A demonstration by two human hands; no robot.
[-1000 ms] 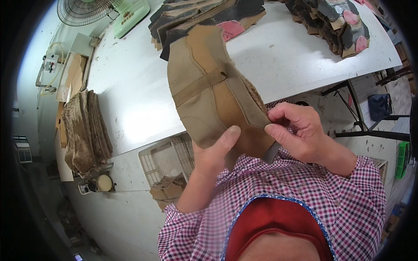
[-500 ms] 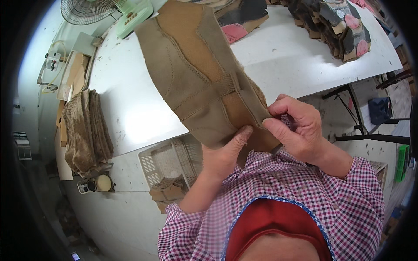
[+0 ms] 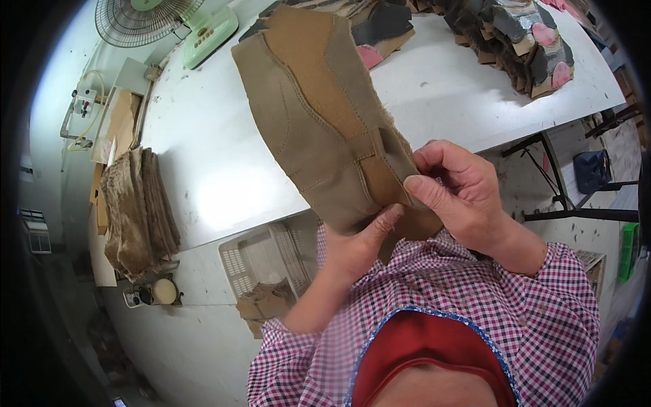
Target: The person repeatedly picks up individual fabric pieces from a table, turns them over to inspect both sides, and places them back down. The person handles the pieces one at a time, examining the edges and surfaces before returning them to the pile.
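Observation:
A brown boot upper (image 3: pixel 305 102), stitched from smooth and suede-like panels, is held up in front of me with its far end over the white table. Furry edging shows along its right side. My left hand (image 3: pixel 359 244) grips the lower end, thumb on top and fingers hidden beneath. At the lower right edge, next to a stitched strip, the thumb and forefinger of my right hand (image 3: pixel 464 197) close on the upper; its other fingers curl in.
Furry brown pieces (image 3: pixel 139 210) hang in a stack at the white table's (image 3: pixel 210 183) left end. Beyond stand a green fan (image 3: pixel 210 34) and dark piles of pieces with pink patches (image 3: pixel 515 47). A plastic crate (image 3: pixel 247 261) holding brown pieces sits below the table edge.
The boot upper has shifted slightly right and down in the view, its far end most of all. Both hands keep hold of it, the left moving a little right.

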